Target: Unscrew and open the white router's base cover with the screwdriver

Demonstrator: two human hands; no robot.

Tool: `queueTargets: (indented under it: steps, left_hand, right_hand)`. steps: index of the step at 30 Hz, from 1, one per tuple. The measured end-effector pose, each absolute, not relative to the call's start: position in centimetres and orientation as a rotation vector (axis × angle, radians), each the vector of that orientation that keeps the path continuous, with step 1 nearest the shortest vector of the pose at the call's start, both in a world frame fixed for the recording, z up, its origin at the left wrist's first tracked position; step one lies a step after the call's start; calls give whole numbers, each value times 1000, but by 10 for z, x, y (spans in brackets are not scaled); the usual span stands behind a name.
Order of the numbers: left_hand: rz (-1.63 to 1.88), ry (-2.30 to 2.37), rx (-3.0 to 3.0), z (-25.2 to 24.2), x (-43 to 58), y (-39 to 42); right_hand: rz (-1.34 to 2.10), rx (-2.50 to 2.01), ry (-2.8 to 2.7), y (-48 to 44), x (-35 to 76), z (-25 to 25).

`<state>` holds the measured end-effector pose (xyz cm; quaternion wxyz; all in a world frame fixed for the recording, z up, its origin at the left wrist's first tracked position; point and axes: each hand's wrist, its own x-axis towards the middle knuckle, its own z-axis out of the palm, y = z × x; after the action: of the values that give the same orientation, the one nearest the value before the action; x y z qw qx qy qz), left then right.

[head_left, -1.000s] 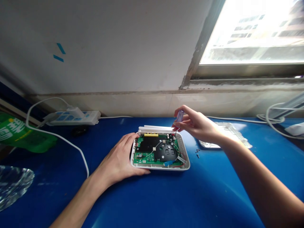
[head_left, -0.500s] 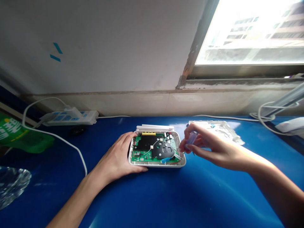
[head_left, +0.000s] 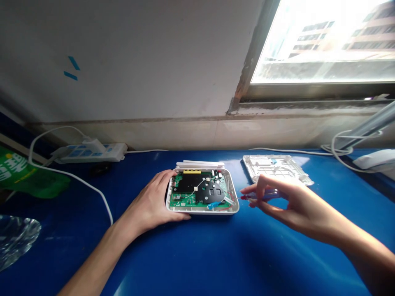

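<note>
Left hand [head_left: 147, 198]: fingers close together, lying over the left rim of a white router base [head_left: 202, 212], near the front of the blue bench [head_left: 234, 255]. Green circuit board [head_left: 188, 201]: inside the base, left edge hidden by fingertips. Right hand [head_left: 296, 209]: fingers pinching a translucent-handled screwdriver [head_left: 265, 195], handle partly hidden, tip just beside the right rim. White plastic cover [head_left: 274, 167]: near the bench's back edge.

Two bare forearms [head_left: 92, 263] fill the lower corners of the view, slim and smooth, narrowing toward the wrists. The left hand [head_left: 148, 201] and right hand [head_left: 296, 209] match: both slender, with long, thin fingers [head_left: 271, 181] — any finer marks are too small to tell.
</note>
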<state>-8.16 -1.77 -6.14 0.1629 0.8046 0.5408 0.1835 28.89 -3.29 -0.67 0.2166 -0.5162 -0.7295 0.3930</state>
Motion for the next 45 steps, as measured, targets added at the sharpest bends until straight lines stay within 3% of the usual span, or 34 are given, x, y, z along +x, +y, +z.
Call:
queueTargets:
  steps: [5,10,14,22,35,45]
  left_hand:
    - [518,1529,2315,-63,-83,-16]
    - [473,1540,2288,-61,-82,-16]
    - [461,1552,2273,-60,-81,-16]
    - [484,1540,2282,-60,-82,-18]
    - [433,1571,2247,-58,-80,-18]
    - [474,1545,2257,-59,-79,-17]
  right_hand:
    - [739,-1543,-2317,-30,275,0]
    - [1139,-1449,-2110,-29,283,-3]
    - [1257,-1430,-2014,-28,288,1]
    - [1091,-1481,-2224,-23,283,5]
    - [1246,-1446,-2120,-24,288,8]
    - [1031,-1490,-2416,-14,279,9]
